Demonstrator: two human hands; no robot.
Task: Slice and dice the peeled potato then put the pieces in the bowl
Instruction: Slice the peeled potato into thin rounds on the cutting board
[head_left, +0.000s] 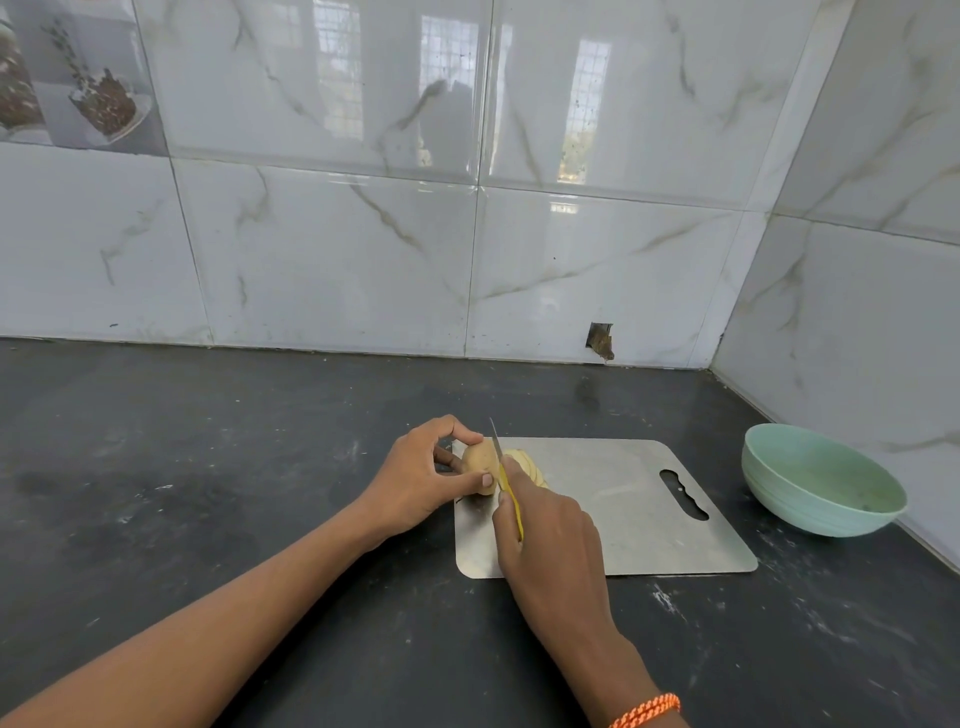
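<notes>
A: Nearest the camera, low in the frame, what shows?

B: Two bare forearms reaching up from the bottom edge over the dark grey stone table (208, 467). The right wrist wears an orange braided thread band (647, 709).

A: And the right hand?

B: The right hand (550, 525) is closed round the yellow handle of a small knife (506, 480), forefinger laid along the top. The thin blade points away and stands on edge against the potato.

A: The left hand?

B: The left hand (426, 473), just left of centre, pinches the pale peeled potato (480, 460) with thumb and curled fingers, holding it on the left end of the flat grey steel cutting board (623, 519).

A: Anything cut already?

B: Yes, a few pale round slices (524, 462) lean together just right of the blade, partly hidden by the right hand.

A: The bowl?

B: The light green round bowl (823, 480) sits on the table right of the board, near the corner; I see no pieces in it.

A: Beyond?

B: Glossy white marble-patterned wall tiles (467, 156) fill the upper frame.
</notes>
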